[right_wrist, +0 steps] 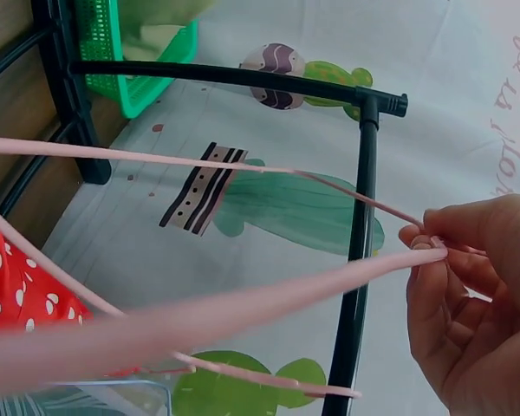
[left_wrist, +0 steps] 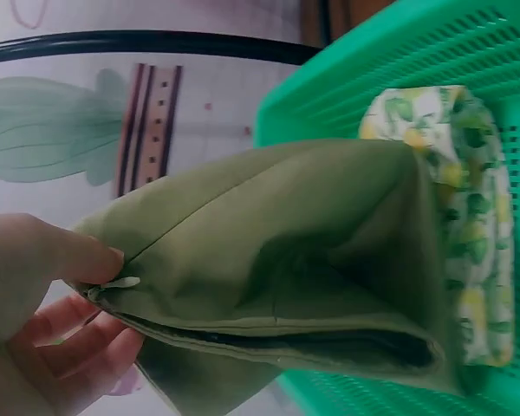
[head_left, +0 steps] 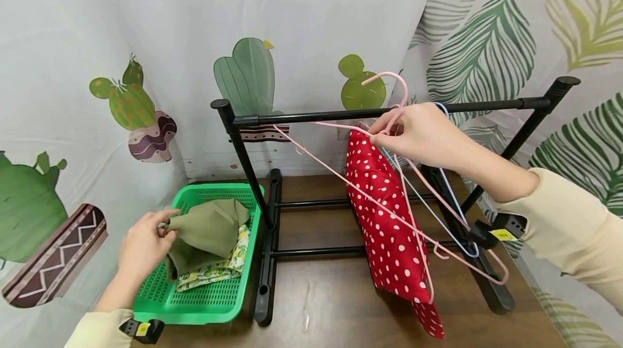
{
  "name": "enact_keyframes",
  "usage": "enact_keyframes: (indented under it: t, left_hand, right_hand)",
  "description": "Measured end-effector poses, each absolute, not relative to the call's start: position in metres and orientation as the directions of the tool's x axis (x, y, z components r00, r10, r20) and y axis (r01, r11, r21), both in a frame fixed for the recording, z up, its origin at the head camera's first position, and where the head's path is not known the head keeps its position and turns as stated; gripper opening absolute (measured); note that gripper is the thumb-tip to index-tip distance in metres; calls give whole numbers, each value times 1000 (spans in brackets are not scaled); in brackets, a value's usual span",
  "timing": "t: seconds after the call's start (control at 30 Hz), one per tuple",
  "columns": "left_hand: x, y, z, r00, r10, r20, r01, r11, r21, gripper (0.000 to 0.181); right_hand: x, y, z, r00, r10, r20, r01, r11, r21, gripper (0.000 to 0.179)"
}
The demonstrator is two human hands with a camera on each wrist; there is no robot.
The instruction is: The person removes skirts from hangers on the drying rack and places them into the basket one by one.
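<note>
My left hand (head_left: 146,242) pinches the edge of an olive-green cloth (head_left: 206,229), raised partly out of a green plastic basket (head_left: 209,313). In the left wrist view this cloth (left_wrist: 277,234) is folded, with an opening along its lower edge and a small pale tab near my thumb. A lemon-print cloth (head_left: 209,278) lies beneath it in the basket. My right hand (head_left: 423,134) grips a pink hanger (head_left: 405,91) just below its hook, close to the black rail (head_left: 311,117). Behind the hanger's bars hangs a red polka-dot cloth (head_left: 389,229); how it is held up is partly hidden.
A blue hanger (head_left: 452,196) hangs on the rail to the right of the red cloth. The black rack's feet (head_left: 264,283) stand on a brown wooden table (head_left: 340,305), with the basket beside the left foot. Printed curtains (head_left: 302,13) close off the back and sides.
</note>
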State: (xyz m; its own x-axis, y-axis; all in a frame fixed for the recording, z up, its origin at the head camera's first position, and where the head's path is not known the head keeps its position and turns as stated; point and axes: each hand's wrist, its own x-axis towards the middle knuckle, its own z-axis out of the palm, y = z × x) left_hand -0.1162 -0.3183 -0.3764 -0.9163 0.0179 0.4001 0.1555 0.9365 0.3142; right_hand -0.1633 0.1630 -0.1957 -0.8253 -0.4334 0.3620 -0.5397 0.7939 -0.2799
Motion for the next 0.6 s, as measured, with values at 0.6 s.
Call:
enact_keyframes:
  t: [0.6]
  left_hand:
    - [-102, -304, -430, -976, 202, 77, 215, 949, 233, 30]
  right_hand:
    - [-158, 192, -196, -822, -451, 348, -549, 789, -274, 8]
